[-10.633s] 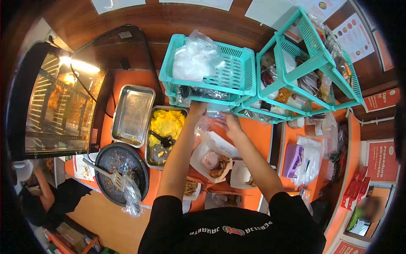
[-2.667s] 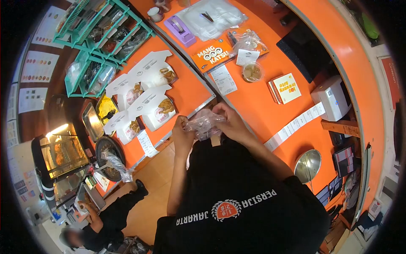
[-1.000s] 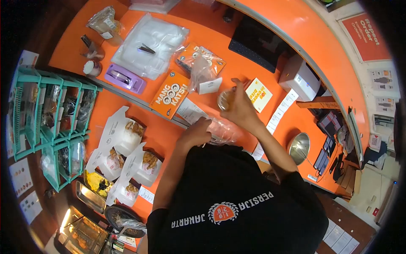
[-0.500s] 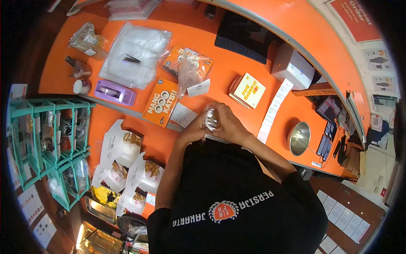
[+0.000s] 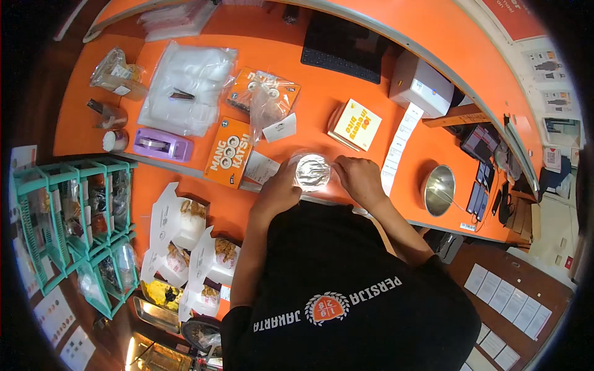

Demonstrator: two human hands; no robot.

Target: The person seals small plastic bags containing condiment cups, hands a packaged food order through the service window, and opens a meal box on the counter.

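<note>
A round container with a shiny, silvery top is between my hands above the counter's front edge. Clear plastic shows around its rim; whether this is a bag or wrap I cannot make out. My left hand is closed around the container's left side. At its right edge, my right hand has its fingers pinched at the clear plastic. Just left of my left hand lies a white paper slip, beside an orange Mang Katsu box. Beyond my hands is a stack of yellow-and-white printed boxes.
Open white food boxes stand at left, near a teal rack. Behind are clear plastic bags, a stapler and a purple tape dispenser. Rightward are a printer with paper strip and a metal bowl.
My right hand has moved off the container to its right edge, elbow further out. The silvery round top now faces up in plain sight. The whole view has shifted slightly.
</note>
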